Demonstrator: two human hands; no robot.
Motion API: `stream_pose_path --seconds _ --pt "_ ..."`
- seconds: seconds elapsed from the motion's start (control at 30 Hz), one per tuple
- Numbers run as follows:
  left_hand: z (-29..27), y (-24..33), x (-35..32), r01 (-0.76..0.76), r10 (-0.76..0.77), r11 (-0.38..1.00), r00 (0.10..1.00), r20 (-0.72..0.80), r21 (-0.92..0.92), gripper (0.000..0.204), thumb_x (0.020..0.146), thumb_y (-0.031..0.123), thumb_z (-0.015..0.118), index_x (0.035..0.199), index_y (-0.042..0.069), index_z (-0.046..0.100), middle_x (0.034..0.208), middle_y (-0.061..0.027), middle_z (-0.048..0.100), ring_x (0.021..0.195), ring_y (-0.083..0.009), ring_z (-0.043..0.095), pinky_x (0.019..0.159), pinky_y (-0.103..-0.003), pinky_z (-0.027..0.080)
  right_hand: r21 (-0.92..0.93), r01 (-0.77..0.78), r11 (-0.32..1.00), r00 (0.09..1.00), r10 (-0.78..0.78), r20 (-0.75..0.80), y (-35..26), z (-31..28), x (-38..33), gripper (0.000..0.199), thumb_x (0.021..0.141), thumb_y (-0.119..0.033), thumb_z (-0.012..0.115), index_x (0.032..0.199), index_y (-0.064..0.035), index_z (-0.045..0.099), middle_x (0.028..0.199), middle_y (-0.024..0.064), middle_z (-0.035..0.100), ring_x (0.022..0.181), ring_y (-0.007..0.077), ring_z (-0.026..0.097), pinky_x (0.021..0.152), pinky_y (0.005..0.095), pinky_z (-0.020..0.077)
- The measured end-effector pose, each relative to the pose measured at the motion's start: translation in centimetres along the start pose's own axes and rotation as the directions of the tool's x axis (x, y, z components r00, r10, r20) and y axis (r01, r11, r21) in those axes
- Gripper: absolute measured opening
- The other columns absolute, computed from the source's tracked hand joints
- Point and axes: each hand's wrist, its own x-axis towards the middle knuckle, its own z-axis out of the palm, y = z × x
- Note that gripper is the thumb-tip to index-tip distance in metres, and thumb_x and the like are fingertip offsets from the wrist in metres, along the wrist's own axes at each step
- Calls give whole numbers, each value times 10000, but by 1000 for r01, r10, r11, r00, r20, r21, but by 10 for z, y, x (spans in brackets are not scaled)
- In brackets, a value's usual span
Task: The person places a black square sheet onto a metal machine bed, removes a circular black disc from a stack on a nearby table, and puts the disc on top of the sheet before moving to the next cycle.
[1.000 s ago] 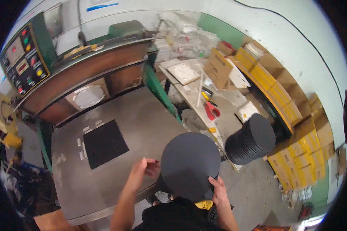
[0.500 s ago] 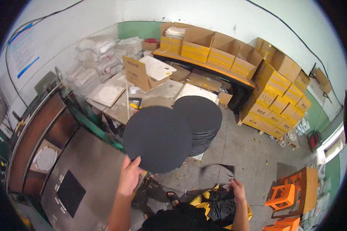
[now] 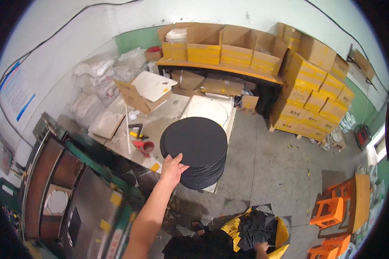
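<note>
A tall stack of thin black round sheets [image 3: 206, 175] stands on the near end of the table. On its top lies a black disc [image 3: 194, 138], its near left edge gripped by my left hand [image 3: 173, 170], thumb over the edge. My right hand [image 3: 261, 247] is low over a yellow sack [image 3: 283, 235] stuffed with black offcuts [image 3: 257, 228]. Its fingers are hard to make out there, partly cut off and blurred against the scraps. On the machine bed at the left, a black sheet [image 3: 74, 224] lies partly hidden.
The table [image 3: 160, 125] carries a red tape dispenser [image 3: 144, 147], a white board with a circle outline [image 3: 207, 111] and a cardboard piece [image 3: 134, 97]. Cartons [image 3: 242, 56] line the back bench. Orange stools [image 3: 328, 213] stand at the right. A green-framed machine [image 3: 116, 228] is at my left.
My left hand has brought the black disc right, onto the stack. My right hand went down to the sack, and the dark strip it held no longer shows apart. The view turned slightly.
</note>
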Motion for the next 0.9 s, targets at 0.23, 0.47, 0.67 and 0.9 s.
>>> stream_pose_path --seconds 0.23,0.47,0.67,0.9 --pt "-44 11 -23 83 -63 992 980 191 -95 349 962 195 593 1215 -3 458 1228 -164 582 1114 -324 610 979 -446 492 364 186 913 429 -408 806 -126 15 -25 459 867 -304 615 1239 -40 564 1116 186 624 979 393 611 789 504 498" --pt "-242 -43 -266 -114 99 993 876 -472 -4 384 965 244 587 1267 10 542 1247 -163 601 1147 -254 601 984 -395 489 571 483 664 135 -701 700 -339 -39 -56 425 887 -292 602 1224 -34 564 1098 182 628 952 364 614 770 475 499" --pt "-312 -127 -616 -190 464 819 -339 -819 542 198 937 94 576 1127 38 582 930 -71 647 823 -152 619 715 -299 518 410 815 410 -80 -622 779 -417 -53 -199 397 904 -281 590 1210 -29 563 1083 178 631 929 338 617 753 449 500" --pt "-157 -174 -936 352 310 859 -936 169 371 270 959 198 585 1106 -28 599 952 -122 645 846 -210 620 793 -336 490 229 973 36 -193 -423 885 -369 -27 -368 365 924 -268 578 1195 -23 563 1066 174 636 901 309 620 733 420 500"
